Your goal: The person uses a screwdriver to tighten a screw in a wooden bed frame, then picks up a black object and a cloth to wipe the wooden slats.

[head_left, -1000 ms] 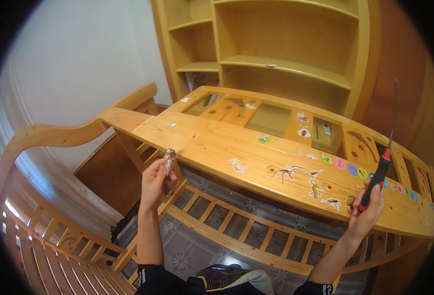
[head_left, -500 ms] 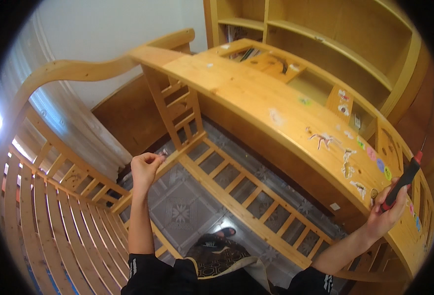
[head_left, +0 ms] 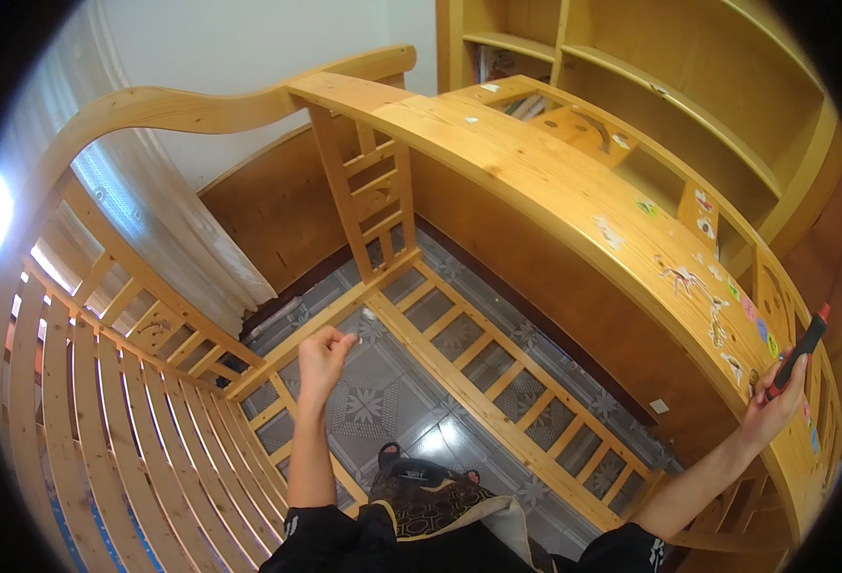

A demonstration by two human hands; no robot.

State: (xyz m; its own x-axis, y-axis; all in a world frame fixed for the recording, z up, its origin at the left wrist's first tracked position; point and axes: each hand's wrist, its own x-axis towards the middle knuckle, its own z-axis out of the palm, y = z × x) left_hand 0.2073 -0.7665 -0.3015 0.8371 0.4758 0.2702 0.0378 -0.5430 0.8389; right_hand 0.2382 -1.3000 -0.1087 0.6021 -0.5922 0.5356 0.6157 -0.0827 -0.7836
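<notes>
**Screwdriver at the desk edge, small part pinched over the bed frame**

The right hand point(head_left: 772, 406) is wrapped around a screwdriver point(head_left: 799, 351) with a black and red handle, and rests against the outer edge of the long wooden desk top point(head_left: 526, 181), close to a cluster of stickers point(head_left: 717, 315). The shaft of the tool cannot be made out here; only the handle shows, tilted up and away from the desk top.

The left hand point(head_left: 323, 361) is well apart from the desk top, raised over the slatted wooden bed frame point(head_left: 497, 392) that lies below it on the grey patterned floor tiles point(head_left: 373, 401). Its fingers are curled in tightly, thumb against fingertips, as if pinching something small; what it grips is too small to tell, possibly a screw or fitting.

A wooden ladder point(head_left: 368, 186) stands against the near end of the desk top, and tall shelving point(head_left: 650, 86) rises behind it.

The likeliest risks, by my reading: a small part could slip from the pinch and fall between the slats onto the tiles, where it would be hard to find. The person also appears to stand high above the floor with both arms stretched wide, so balance looks thin, and a loosened grip could send the screwdriver off the desk edge.
</notes>
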